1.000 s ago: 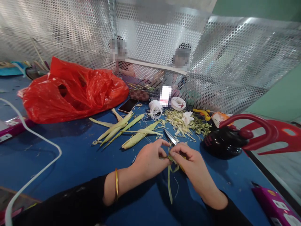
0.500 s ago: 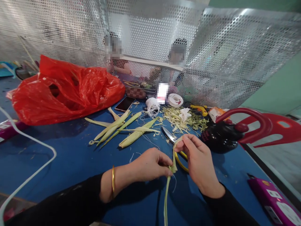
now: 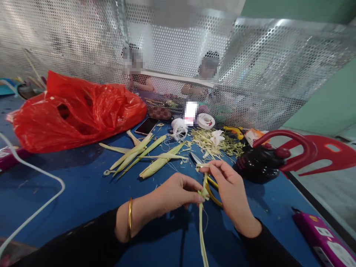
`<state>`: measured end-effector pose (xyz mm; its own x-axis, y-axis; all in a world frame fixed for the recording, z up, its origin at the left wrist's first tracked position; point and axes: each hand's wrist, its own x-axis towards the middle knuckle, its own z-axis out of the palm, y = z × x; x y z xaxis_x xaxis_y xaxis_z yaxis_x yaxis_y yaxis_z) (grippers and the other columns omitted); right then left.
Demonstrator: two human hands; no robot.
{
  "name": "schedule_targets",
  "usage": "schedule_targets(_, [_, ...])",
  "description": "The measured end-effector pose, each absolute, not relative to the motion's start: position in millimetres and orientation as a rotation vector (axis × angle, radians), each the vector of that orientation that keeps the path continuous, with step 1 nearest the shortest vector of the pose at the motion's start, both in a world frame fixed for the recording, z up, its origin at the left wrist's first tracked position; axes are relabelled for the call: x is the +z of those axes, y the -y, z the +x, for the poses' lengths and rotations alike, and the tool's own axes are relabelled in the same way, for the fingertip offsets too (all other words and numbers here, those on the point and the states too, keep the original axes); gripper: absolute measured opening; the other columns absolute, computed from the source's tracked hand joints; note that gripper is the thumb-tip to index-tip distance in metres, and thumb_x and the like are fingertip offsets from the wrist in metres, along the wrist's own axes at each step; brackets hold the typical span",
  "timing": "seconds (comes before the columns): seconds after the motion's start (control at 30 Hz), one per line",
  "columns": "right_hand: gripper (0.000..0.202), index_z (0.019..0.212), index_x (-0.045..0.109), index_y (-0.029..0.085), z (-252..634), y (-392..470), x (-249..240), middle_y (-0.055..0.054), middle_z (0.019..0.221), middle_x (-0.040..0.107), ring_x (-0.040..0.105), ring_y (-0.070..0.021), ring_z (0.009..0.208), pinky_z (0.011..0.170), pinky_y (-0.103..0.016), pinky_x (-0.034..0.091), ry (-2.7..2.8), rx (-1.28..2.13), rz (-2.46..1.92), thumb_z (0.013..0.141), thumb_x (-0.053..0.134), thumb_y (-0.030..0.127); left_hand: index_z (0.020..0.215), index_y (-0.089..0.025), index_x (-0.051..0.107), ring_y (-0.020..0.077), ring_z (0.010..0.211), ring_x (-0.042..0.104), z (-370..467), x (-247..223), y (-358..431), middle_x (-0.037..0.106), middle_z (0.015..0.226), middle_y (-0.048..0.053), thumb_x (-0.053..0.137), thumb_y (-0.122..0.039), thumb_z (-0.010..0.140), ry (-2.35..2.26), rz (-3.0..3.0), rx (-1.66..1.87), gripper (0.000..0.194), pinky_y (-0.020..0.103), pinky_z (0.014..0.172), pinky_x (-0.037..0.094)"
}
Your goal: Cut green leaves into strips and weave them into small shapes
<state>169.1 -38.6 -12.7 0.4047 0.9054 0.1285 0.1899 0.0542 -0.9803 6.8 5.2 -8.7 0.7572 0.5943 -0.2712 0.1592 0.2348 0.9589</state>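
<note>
The left hand (image 3: 178, 193) pinches the knotted pale-green husk strip (image 3: 203, 233) beside the yellow-handled scissors (image 3: 214, 193); the right hand (image 3: 229, 187) pinches its upper end. Looking soft and easily torn, it seems best held at the knot.

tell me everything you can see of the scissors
The scissors lie on the blue table, their pointed, shiny, metallic blades aimed away and leftward, the yellow looped handles nearer the person. The blades look closed or nearly so. The right hand and the pale green strip hide the middle; whether either touches the scissors is unclear.
</note>
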Motion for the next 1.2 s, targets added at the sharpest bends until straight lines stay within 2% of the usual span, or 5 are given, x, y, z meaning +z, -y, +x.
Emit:
schedule_targets(0.33, [0.019, 0.088, 0.066, 0.02, 179.8, 31.1, -17.9, -0.003, 0.075, 0.071, 0.066, -0.0215, 0.076, 0.079, -0.036, 0.05, 0.917, 0.705, -1.393, 0.08, 0.067, 0.038, 0.082, -0.015, 0.076, 0.0062, 0.048, 0.043, 7.6, -7.4, -2.1, 0.061, 0.061, -0.003, 0.069, -0.025, 0.064, -0.707, 1.327, 0.336, 0.022, 0.02, 0.049, 0.036])
schedule_targets(0.5, [0.04, 0.108, 0.068, 0.021, 186.1, 26.9, -15.1, -0.009, 0.111, 0.069, 0.064, -0.0251, 0.096, 0.087, -0.039, 0.048, 1.085, 0.587, -1.527, 0.073, 0.071, 0.041, 0.08, -0.013, 0.074, 0.0071, 0.048, 0.044, 9.2, -5.6, -4.1, 0.063, 0.061, -0.001, 0.068, -0.026, 0.063, -0.745, 1.307, 0.413, 0.022, 0.021, 0.048, 0.036])
schedule_targets(0.7, [0.028, 0.066, 0.067, 0.018, 168.9, 41.7, -0.8, 0.001, 0.061, 0.059, 0.053, -0.0136, 0.058, 0.056, -0.025, 0.043, 1.118, 1.122, -1.393, 0.073, 0.073, 0.044, 0.074, -0.014, 0.072, 0.0078, 0.051, 0.046, 8.1, -9.5, -4.6, 0.062, 0.061, -0.002, 0.069, -0.026, 0.063, -0.703, 1.304, 0.464, 0.016, 0.021, 0.05, 0.036])
schedule_targets(0.93, [0.024, 0.068, 0.06, 0.02, 160.0, 46.9, -5.4, 0.004, 0.058, 0.059, 0.056, -0.0134, 0.049, 0.05, -0.026, 0.046, 0.823, 1.478, -1.209, 0.068, 0.079, 0.035, 0.068, -0.014, 0.07, 0.0075, 0.047, 0.042, 5.5, -3.2, -2.8, 0.059, 0.059, -0.001, 0.063, -0.048, 0.075, -0.727, 1.356, 0.423, 0.035, 0.023, 0.049, 0.031])
schedule_targets(1.2, [0.023, 0.062, 0.061, 0.019, 152.0, 49.0, -10.3, 0.005, 0.058, 0.055, 0.052, -0.0102, 0.044, 0.042, -0.024, 0.047, 0.883, 1.431, -1.129, 0.073, 0.075, 0.033, 0.061, -0.015, 0.068, 0.0081, 0.05, 0.043, 6.7, -12.6, -3.2, 0.058, 0.055, -0.003, 0.07, -0.04, 0.068, -0.74, 1.383, 0.36, 0.026, 0.023, 0.052, 0.032])
